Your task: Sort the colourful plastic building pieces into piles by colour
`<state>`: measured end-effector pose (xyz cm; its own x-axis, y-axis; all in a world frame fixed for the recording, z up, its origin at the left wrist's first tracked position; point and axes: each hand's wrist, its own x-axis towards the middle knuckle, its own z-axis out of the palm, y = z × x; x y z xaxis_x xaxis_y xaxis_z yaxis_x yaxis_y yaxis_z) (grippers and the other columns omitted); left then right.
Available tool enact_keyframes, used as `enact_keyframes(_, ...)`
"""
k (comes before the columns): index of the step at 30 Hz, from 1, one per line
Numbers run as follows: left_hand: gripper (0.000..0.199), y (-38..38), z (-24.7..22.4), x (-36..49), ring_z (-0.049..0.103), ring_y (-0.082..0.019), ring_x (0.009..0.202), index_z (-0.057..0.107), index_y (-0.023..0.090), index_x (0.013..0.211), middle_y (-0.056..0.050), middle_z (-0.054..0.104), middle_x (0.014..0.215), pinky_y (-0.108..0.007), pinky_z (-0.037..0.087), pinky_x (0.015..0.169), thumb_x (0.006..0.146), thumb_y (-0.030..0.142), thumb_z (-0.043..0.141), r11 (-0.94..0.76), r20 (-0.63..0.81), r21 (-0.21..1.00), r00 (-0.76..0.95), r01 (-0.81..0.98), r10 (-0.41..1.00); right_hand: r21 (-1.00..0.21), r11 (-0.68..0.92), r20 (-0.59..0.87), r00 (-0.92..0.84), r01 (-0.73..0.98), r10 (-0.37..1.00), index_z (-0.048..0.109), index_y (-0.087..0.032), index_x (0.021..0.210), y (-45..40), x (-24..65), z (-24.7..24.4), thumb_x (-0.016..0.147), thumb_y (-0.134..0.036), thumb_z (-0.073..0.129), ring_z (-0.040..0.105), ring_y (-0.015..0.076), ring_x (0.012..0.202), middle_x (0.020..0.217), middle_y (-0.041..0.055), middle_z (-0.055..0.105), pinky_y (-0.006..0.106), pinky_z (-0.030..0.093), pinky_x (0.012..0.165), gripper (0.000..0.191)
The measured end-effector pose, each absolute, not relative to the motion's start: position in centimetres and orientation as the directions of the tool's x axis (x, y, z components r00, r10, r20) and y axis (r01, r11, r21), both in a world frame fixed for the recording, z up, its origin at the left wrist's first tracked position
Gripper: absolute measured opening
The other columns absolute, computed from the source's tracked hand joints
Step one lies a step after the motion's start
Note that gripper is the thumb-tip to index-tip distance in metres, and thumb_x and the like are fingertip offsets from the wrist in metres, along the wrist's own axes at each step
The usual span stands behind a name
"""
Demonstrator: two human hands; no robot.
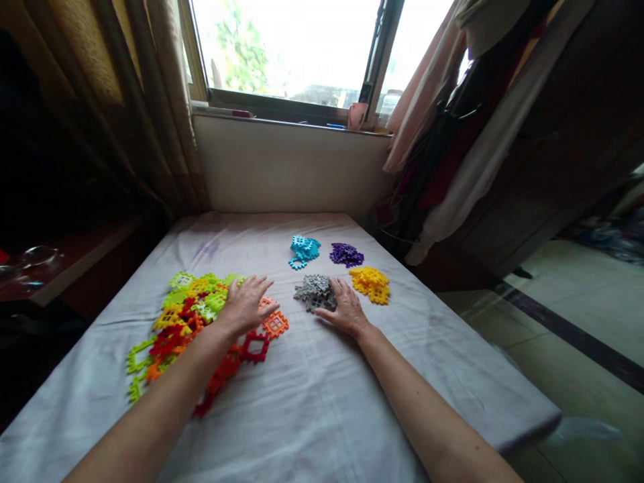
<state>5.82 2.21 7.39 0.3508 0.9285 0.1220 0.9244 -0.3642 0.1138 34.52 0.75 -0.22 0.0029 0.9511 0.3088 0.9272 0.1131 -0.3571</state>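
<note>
My left hand (pixel 246 305) is over the right side of a big mixed heap of plastic interlocking pieces (pixel 174 335), in lime green, yellow, red and orange. Its fingers are spread and nothing shows in them. An orange square piece (pixel 276 325) and a dark red square frame (pixel 255 347) lie by that hand. My right hand (pixel 347 307) rests against the right side of a small grey pile of pieces (pixel 315 292), thumb apart from the fingers. Close by sit a yellow pile (pixel 371 285), a purple pile (pixel 347 254) and a blue pile (pixel 304 250).
The table (pixel 322 416) has a pale, wrinkled cloth. A window (pixel 286 54) with a sill stands behind it, a pink cup (pixel 357 115) on the sill. Curtains (pixel 161 100) hang at left, clothes (pixel 453 168) at right. A dark red surface (pixel 75 255) flanks the table's left.
</note>
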Motion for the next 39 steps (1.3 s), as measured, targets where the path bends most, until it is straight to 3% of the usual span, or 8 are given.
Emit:
enact_keyframes(3, 0.073, 4.5, 6.5, 8.5, 0.023, -0.037, 0.151, 0.044, 0.024, 0.149, -0.014, 0.032, 0.162, -0.062, 0.013, 0.119, 0.086, 0.061, 0.052, -0.337, -0.021, 0.036, 0.338, 0.941, 0.941, -0.352, 0.119, 0.3, -0.008, 0.928, 0.954, 0.038, -0.022, 0.152, 1.1, 33.9, -0.1, 0.071, -0.056, 0.076, 0.038, 0.0341, 0.143, 0.154, 0.0193, 0.041, 0.051, 0.035, 0.113, 0.096)
enact_keyframes(7, 0.075, 5.9, 6.0, 7.0, 0.03, -0.04, 0.147, 0.045, 0.022, 0.148, -0.018, 0.034, 0.161, -0.061, 0.022, 0.116, 0.087, 0.066, 0.046, -0.261, -0.174, -0.019, 0.254, 0.965, 0.951, -0.362, 0.172, 0.288, -0.066, 0.916, 0.955, 0.039, -0.02, 0.152, 1.5, 33.2, 0.3, 0.07, -0.054, 0.076, 0.042, 0.033, 0.14, 0.152, 0.0186, 0.044, 0.049, 0.035, 0.114, 0.096)
enact_keyframes(11, 0.056, 4.3, 5.9, 5.0, 0.046, -0.035, 0.136, 0.06, 0.022, 0.133, -0.016, 0.049, 0.15, -0.055, 0.034, 0.11, 0.09, 0.055, 0.045, -0.32, -0.125, -0.011, 0.316, 0.947, 0.94, -0.36, 0.233, 0.312, -0.119, 0.903, 0.943, 0.042, -0.02, 0.151, 2.2, 32.1, 0.3, 0.071, -0.054, 0.075, 0.047, 0.0325, 0.134, 0.147, 0.018, 0.049, 0.048, 0.037, 0.112, 0.093)
enact_keyframes(14, 0.045, 3.0, 5.9, 5.0, 0.051, -0.033, 0.132, 0.065, 0.024, 0.124, -0.013, 0.058, 0.141, -0.056, 0.029, 0.113, 0.09, 0.049, 0.049, -0.344, -0.039, -0.005, 0.344, 0.939, 0.938, -0.36, 0.261, 0.321, -0.144, 0.896, 0.936, 0.044, -0.019, 0.15, 3.1, 30.6, 0.3, 0.071, -0.055, 0.075, 0.046, 0.0327, 0.134, 0.146, 0.0179, 0.05, 0.048, 0.036, 0.112, 0.091)
enact_keyframes(18, 0.05, 3.0, 6.2, 6.1, 0.047, -0.032, 0.136, 0.058, 0.024, 0.133, -0.013, 0.056, 0.145, -0.056, 0.022, 0.117, 0.09, 0.048, 0.051, -0.331, -0.019, 0.039, 0.332, 0.943, 0.943, -0.372, 0.269, 0.3, -0.16, 0.888, 0.941, 0.045, -0.018, 0.15, 4.4, 28.4, 0.7, 0.071, -0.054, 0.076, 0.046, 0.0324, 0.134, 0.148, 0.0183, 0.048, 0.047, 0.035, 0.113, 0.092)
enact_keyframes(24, 0.047, 4.9, 7.6, 7.1, 0.058, -0.033, 0.123, 0.061, 0.024, 0.125, -0.013, 0.068, 0.127, -0.052, 0.03, 0.109, 0.087, 0.052, 0.056, -0.339, -0.09, 0.024, 0.34, 0.941, 0.936, -0.35, 0.294, 0.276, -0.202, 0.889, 0.94, 0.042, -0.02, 0.151, 5.1, 26.4, 1.3, 0.073, -0.057, 0.076, 0.044, 0.032, 0.136, 0.15, 0.018, 0.046, 0.045, 0.033, 0.113, 0.093)
enact_keyframes(31, 0.061, 5.4, 8.5, 8.2, 0.058, -0.035, 0.12, 0.062, 0.02, 0.122, -0.017, 0.067, 0.126, -0.046, 0.039, 0.1, 0.08, 0.063, 0.061, -0.324, -0.163, -0.024, 0.316, 0.946, 0.934, -0.272, 0.058, 0.19, -0.005, 0.961, 0.982, 0.039, -0.023, 0.152, 6.1, 26.9, 1.5, 0.075, -0.073, 0.066, 0.033, 0.0387, 0.142, 0.154, 0.0205, 0.039, 0.058, 0.025, 0.112, 0.096)
enact_keyframes(39, 0.049, 5.7, 8.5, 8.8, 0.062, -0.033, 0.114, 0.065, 0.02, 0.111, -0.015, 0.071, 0.118, -0.045, 0.04, 0.097, 0.079, 0.056, 0.061, -0.292, -0.17, -0.012, 0.286, 0.956, 0.943, -0.303, 0.249, 0.215, -0.189, 0.92, 0.958, 0.042, -0.016, 0.148, 5.7, 26.4, 1.3, 0.079, -0.062, 0.067, 0.041, 0.0307, 0.137, 0.146, 0.0176, 0.05, 0.048, 0.027, 0.113, 0.086)
